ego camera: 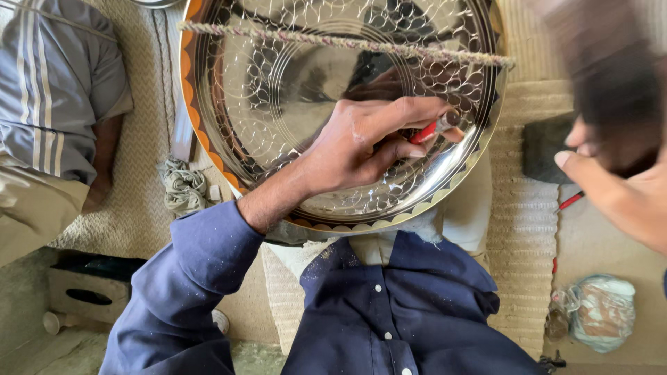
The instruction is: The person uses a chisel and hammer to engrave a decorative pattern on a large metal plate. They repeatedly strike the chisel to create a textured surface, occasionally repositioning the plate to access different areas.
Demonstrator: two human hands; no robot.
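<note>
A large engraved metal tray (278,90) leans against the seated person's lap, with a twisted cord (333,40) stretched across its upper part. The left hand (361,142) pinches a red-handled engraving tool (431,130) against the tray's patterned face. The right hand (618,180) is raised at the right and grips something dark, too blurred to make out. Another person's striped sleeve (55,76) shows at left on the woven mat (521,229).

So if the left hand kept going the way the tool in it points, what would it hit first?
The left hand points its red-handled tool rightward along the engraved metal tray. It would probably meet the tray's scalloped rim first, though depth is unclear.
</note>
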